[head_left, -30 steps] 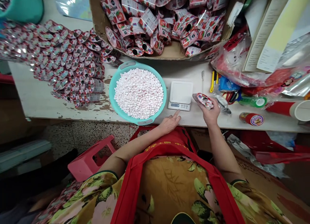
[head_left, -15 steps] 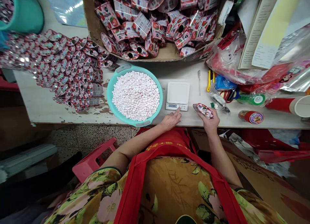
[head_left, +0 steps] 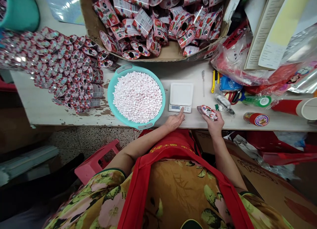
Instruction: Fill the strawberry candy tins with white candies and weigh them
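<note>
A white digital scale (head_left: 181,94) lies on the table in front of me, with nothing on its plate. My left hand (head_left: 174,120) is at its front edge, the index finger stretched onto the button panel and the other fingers partly bent, holding nothing. To the right of the scale, my right hand (head_left: 215,122) is closed on a red and white printed pouch (head_left: 207,112), held just above the table. Left of the scale sits a turquoise basin (head_left: 112,100) filled with small pale pink-white pieces (head_left: 137,96).
Behind the scale is a cardboard box (head_left: 158,57) of strawberry-print packs. Many similar pouches (head_left: 66,70) stand in rows at the left. On the right lie a yellow cutter (head_left: 213,81), a red round container (head_left: 256,119) and plastic bags. A thin clear tool (head_left: 203,83) lies behind.
My left index finger has shifted slightly over the scale's front panel. The view has moved a little; my right hand still holds the pouch in much the same place.
</note>
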Demonstrator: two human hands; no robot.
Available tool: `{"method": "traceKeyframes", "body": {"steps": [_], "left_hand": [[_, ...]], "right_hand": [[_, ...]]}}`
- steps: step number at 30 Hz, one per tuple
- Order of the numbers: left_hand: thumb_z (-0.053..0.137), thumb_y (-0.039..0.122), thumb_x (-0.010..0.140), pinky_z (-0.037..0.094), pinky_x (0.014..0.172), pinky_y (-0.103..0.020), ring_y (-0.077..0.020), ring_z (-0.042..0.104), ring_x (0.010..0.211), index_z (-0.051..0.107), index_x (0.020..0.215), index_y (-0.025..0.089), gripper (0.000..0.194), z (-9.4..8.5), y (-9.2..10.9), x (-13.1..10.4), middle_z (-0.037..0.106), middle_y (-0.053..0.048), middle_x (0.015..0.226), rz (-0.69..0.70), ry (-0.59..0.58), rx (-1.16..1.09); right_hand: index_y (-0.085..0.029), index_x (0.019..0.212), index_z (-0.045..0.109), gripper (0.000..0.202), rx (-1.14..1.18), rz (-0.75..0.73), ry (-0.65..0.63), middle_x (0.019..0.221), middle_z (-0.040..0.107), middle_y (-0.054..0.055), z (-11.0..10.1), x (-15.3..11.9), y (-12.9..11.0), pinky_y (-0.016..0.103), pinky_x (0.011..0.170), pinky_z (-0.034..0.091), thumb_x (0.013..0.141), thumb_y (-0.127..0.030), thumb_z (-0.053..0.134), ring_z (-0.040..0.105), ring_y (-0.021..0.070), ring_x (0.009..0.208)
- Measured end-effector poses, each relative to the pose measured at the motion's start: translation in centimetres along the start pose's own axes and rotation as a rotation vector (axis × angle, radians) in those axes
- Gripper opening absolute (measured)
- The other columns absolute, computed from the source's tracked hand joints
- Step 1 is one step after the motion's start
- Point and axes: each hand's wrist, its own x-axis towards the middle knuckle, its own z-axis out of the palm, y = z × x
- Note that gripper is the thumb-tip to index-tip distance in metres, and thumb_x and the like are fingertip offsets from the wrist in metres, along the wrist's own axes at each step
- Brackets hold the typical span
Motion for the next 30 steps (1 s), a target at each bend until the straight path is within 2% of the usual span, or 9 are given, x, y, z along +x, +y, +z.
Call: {"method": "traceKeyframes", "body": {"steps": [4, 7, 14, 20, 23, 26, 28, 30], "left_hand": [[0.018, 0.033, 0.107, 0.056, 0.065, -0.035, -0.0269, 0.072, 0.097, 0.058, 0.129, 0.013, 0.049, 0.0, 0.1, -1.1, 0.03, -0.023, 0.163, 0.057, 0.059, -0.02], [0.021, 0.032, 0.107, 0.055, 0.067, -0.033, -0.0254, 0.072, 0.098, 0.06, 0.124, 0.014, 0.047, 0.2, 0.0, -1.9, 0.04, -0.021, 0.159, 0.085, 0.089, -0.029], [0.021, 0.033, 0.107, 0.056, 0.065, -0.035, -0.0258, 0.072, 0.095, 0.058, 0.124, 0.014, 0.045, 0.4, -0.4, -0.7, 0.022, -0.022, 0.166, 0.029, 0.083, -0.026], [0.018, 0.032, 0.107, 0.057, 0.063, -0.037, -0.0264, 0.074, 0.089, 0.055, 0.128, 0.01, 0.048, 0.1, -0.1, -0.2, 0.013, -0.027, 0.165, 0.001, -0.002, -0.028], [0.018, 0.025, 0.106, 0.058, 0.063, -0.039, -0.0283, 0.075, 0.089, 0.054, 0.134, 0.01, 0.048, -0.8, 0.3, 0.0, 0.014, -0.028, 0.165, -0.013, -0.026, -0.036], [0.026, 0.015, 0.103, 0.059, 0.063, -0.039, -0.0292, 0.075, 0.09, 0.053, 0.138, 0.01, 0.045, -1.6, 0.6, 0.1, 0.019, -0.027, 0.164, -0.017, -0.034, -0.038], [0.032, 0.012, 0.1, 0.059, 0.065, -0.038, -0.0286, 0.074, 0.092, 0.053, 0.14, 0.012, 0.045, -1.8, 0.4, -0.4, 0.025, -0.025, 0.164, -0.016, 0.014, -0.046], [0.037, 0.015, 0.101, 0.059, 0.068, -0.037, -0.0274, 0.074, 0.094, 0.056, 0.138, 0.014, 0.042, -1.8, -0.2, -1.6, 0.034, -0.022, 0.162, -0.003, 0.146, -0.081]], "right_hand": [[-0.017, 0.106, 0.069, 0.058, -0.008, -0.004, 0.001, 0.105, 0.067, 0.007, -0.1, 0.0, -0.2, 0.045, 0.096, 0.054, 0.063, -0.052, 0.086, 0.065, 0.0236, 0.101], [-0.017, 0.106, 0.069, 0.056, -0.007, -0.017, -0.006, 0.104, 0.068, 0.007, 0.0, 0.0, -0.4, 0.044, 0.096, 0.054, 0.064, -0.052, 0.085, 0.065, 0.0233, 0.1], [-0.016, 0.107, 0.068, 0.057, 0.005, -0.004, -0.032, 0.106, 0.067, 0.007, 0.3, -0.4, -0.1, 0.046, 0.097, 0.053, 0.064, -0.051, 0.085, 0.065, 0.0242, 0.102], [-0.016, 0.108, 0.069, 0.057, 0.002, 0.008, -0.018, 0.107, 0.067, 0.008, 0.0, -0.5, 0.0, 0.044, 0.096, 0.053, 0.064, -0.048, 0.087, 0.065, 0.0234, 0.101], [-0.015, 0.107, 0.069, 0.058, -0.005, 0.011, -0.006, 0.105, 0.067, 0.008, 0.0, -0.4, 0.0, 0.043, 0.095, 0.053, 0.063, -0.05, 0.087, 0.065, 0.023, 0.099], [-0.016, 0.106, 0.069, 0.058, 0.01, 0.007, -0.015, 0.104, 0.067, 0.007, 0.0, -0.4, -0.1, 0.043, 0.094, 0.054, 0.063, -0.05, 0.087, 0.065, 0.0232, 0.098], [-0.016, 0.106, 0.07, 0.057, 0.023, -0.004, -0.02, 0.104, 0.068, 0.007, 0.1, -0.4, -0.3, 0.044, 0.094, 0.053, 0.063, -0.049, 0.088, 0.065, 0.0234, 0.098], [-0.016, 0.106, 0.07, 0.057, 0.021, -0.014, -0.013, 0.104, 0.068, 0.007, 0.1, -0.3, -0.5, 0.044, 0.095, 0.053, 0.063, -0.048, 0.088, 0.065, 0.0232, 0.098]]}}
